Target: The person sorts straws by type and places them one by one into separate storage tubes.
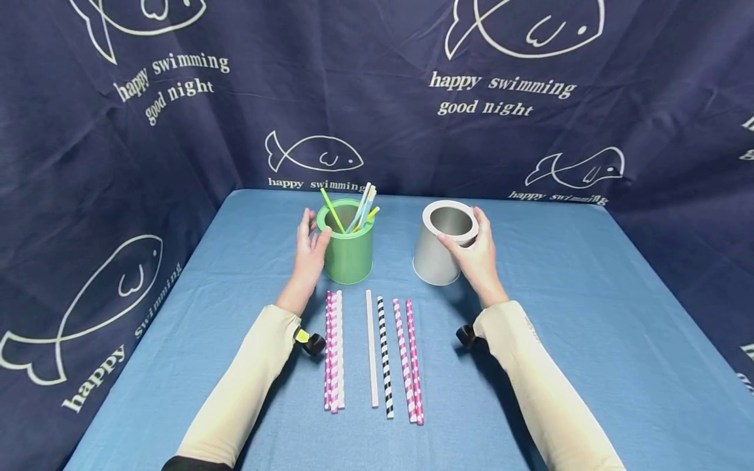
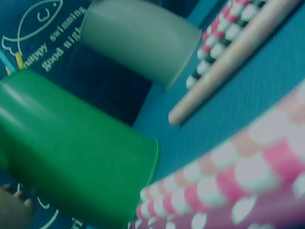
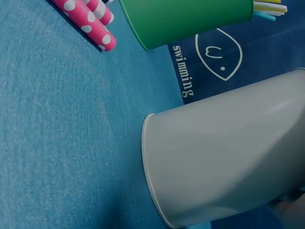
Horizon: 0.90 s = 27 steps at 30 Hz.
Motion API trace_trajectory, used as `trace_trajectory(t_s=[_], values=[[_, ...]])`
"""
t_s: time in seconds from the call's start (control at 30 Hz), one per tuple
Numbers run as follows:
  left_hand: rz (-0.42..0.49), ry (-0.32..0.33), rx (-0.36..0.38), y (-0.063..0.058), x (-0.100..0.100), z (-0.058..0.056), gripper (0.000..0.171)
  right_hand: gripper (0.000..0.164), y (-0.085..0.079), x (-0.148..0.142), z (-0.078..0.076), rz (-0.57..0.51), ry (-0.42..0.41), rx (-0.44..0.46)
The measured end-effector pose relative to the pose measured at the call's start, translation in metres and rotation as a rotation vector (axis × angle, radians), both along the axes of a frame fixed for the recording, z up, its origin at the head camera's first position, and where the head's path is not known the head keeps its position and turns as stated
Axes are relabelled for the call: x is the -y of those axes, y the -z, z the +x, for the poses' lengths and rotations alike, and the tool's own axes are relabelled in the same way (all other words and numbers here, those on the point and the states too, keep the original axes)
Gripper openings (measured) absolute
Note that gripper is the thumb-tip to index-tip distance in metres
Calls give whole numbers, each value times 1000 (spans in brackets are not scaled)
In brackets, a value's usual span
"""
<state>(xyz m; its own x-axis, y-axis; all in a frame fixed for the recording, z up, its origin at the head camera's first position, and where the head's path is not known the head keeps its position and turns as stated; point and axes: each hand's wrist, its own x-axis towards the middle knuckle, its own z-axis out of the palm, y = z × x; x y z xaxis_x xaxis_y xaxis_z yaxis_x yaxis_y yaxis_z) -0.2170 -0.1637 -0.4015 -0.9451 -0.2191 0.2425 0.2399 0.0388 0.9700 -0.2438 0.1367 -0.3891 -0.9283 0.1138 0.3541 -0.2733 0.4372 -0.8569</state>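
Observation:
A green canister (image 1: 349,260) stands on the left with several thin straws (image 1: 360,212) in yellow, white, blue and green leaning inside it. My left hand (image 1: 309,247) grips its upper left side, thumb at the front of the rim. To the right is a grey-white canister (image 1: 432,256), open at the top and tilted slightly in the head view. My right hand (image 1: 478,255) holds it near the rim, thumb in front and fingers round the right side. In the right wrist view the grey-white canister's wall (image 3: 219,152) fills the lower right, hiding most of that hand.
In front of the canisters lie paper straws: a left cluster with a pink-striped straw (image 1: 336,353), a plain pale straw (image 1: 372,347), a black-striped straw (image 1: 385,356), and a pink dotted straw (image 1: 415,360) beside another striped one. Dark fish-print cloth (image 1: 389,98) hangs behind the blue table (image 1: 559,281).

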Motion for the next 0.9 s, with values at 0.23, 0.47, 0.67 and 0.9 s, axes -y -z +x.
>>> trace_trajectory(t_s=[0.23, 0.47, 0.67, 0.9], values=[[217, -193, 64, -13, -5, 18, 38, 90, -1, 0, 3, 28, 30, -5], [281, -153, 250, -18, -7, 40, 9, 89, 0, 1, 16, 41, 51, 2], [82, -84, 398, -13, 3, 54, 6, 89, 0, 1, 29, 41, 26, 6], [-334, 228, 568, -2, 16, 64, 7, 90, -2, -2, 47, 63, 4, 29]])
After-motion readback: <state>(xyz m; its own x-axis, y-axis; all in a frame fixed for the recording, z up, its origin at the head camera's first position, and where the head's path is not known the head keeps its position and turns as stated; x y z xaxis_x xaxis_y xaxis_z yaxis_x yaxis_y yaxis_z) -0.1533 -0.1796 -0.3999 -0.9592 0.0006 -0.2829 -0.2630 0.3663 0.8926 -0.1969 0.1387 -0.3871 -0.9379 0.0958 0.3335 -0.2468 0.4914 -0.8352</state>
